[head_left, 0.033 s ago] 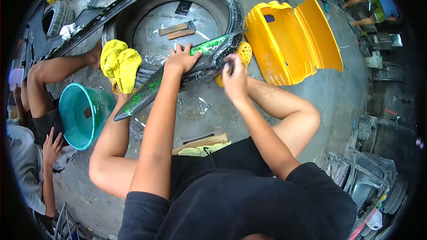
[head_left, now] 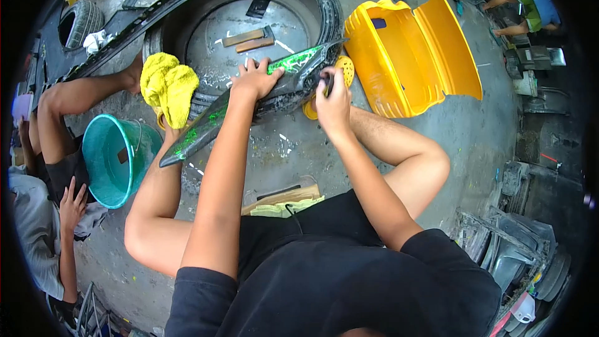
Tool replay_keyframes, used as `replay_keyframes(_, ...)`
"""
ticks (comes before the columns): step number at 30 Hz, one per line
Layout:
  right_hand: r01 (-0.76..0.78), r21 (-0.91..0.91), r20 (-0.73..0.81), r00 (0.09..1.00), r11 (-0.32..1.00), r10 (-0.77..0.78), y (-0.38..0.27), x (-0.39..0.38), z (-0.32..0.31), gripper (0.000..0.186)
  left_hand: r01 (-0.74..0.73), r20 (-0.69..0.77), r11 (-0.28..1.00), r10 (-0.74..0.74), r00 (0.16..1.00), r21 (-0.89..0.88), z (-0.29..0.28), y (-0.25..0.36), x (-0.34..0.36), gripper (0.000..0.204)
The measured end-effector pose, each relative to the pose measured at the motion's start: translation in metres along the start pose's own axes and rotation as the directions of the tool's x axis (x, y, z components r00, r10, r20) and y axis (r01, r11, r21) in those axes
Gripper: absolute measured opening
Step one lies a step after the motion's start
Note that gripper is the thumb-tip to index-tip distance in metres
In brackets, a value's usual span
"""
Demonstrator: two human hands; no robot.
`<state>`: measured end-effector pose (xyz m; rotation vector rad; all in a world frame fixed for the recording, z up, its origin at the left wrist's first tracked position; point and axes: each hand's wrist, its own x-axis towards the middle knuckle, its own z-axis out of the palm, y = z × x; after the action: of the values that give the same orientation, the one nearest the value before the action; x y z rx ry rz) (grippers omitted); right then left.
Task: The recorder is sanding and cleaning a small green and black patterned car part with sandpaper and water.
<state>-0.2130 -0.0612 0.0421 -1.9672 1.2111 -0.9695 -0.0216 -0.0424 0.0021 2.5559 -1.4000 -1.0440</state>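
A long black panel with a glittery green pattern (head_left: pixel 287 72) lies slanted across a big tyre (head_left: pixel 327 9). My left hand (head_left: pixel 253 80) presses on the panel's middle, its fingers curled over the upper edge. My right hand (head_left: pixel 334 98) is closed around a small dark pad (head_left: pixel 326 81) held against the panel's right end. A round yellow perforated disc (head_left: pixel 345 70) shows just behind that hand. My knees are bent on either side, over a grey concrete floor.
A yellow cloth (head_left: pixel 167 84) lies on the tyre's left side, with a teal bucket (head_left: pixel 115 159) below it. A large yellow plastic body part (head_left: pixel 405 56) stands at the right. Another person's arm (head_left: pixel 75 93) reaches in from the left; another person (head_left: pixel 530 6) crouches top right.
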Motion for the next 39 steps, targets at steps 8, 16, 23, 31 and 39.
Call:
replay_keyframes(8, 0.345, -0.472, 0.274, 0.932, 0.811, -0.237, 0.002, -0.052, 0.058, 0.071, -0.079, -0.026, 0.995, 0.077, 0.997, -0.064, 0.017, -0.014, 0.008, 0.077)
replay_keyframes(16, 0.212, -0.337, 0.209, 0.967, 0.917, -0.147, -0.002, -0.056, 0.047, 0.079, -0.019, -0.009, 0.995, 0.018, 1.0, -0.098, 0.004, 0.001, -0.014, 0.076)
replay_keyframes(23, 0.21, -0.299, 0.173, 0.971, 0.931, -0.164, 0.014, -0.055, 0.044, 0.073, -0.015, -0.045, 0.998, 0.013, 0.999, -0.061, -0.005, 0.006, -0.014, 0.073)
replay_keyframes(31, 0.187, -0.271, 0.16, 0.976, 0.944, -0.147, 0.03, -0.062, 0.047, 0.074, -0.059, -0.067, 0.998, 0.056, 0.996, -0.036, 0.005, 0.008, -0.012, 0.071)
replay_keyframes(39, -0.439, 0.223, 0.073, 0.898, 0.871, 0.434, -0.023, -0.022, 0.003, 0.06, -0.062, -0.056, 0.997, 0.059, 0.997, -0.053, 0.014, 0.002, -0.005, 0.072)
